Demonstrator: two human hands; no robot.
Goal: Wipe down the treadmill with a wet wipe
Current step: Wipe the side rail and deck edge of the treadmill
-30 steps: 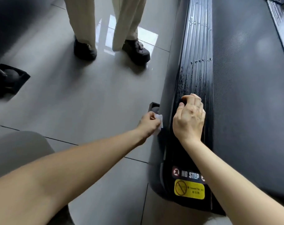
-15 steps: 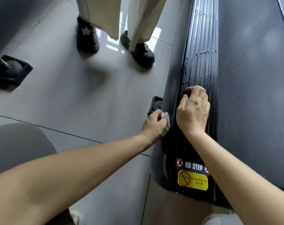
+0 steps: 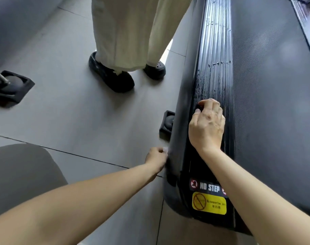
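Note:
The black treadmill runs up the right side, with a ribbed side rail (image 3: 216,55) showing wet streaks and a dark running belt (image 3: 274,103). My left hand (image 3: 156,157) holds a small white wet wipe (image 3: 165,149) against the rail's outer side wall, low near the rear end. My right hand (image 3: 206,126) rests on top of the ribbed rail with its fingers curled; nothing shows in it. A "NO STEP" label with a yellow sticker (image 3: 209,203) sits at the rail's rear end, near my right forearm.
A person in cream trousers and black shoes (image 3: 113,76) stands on the grey tiled floor close to the treadmill's left side. A black foot pad (image 3: 167,125) sits under the treadmill's edge. Another black pad (image 3: 8,87) lies far left. A grey rounded shape (image 3: 21,177) fills the lower left.
My left hand with the wipe has slid back along the treadmill's side toward me. The standing person has stepped closer. My right hand stays on the rail.

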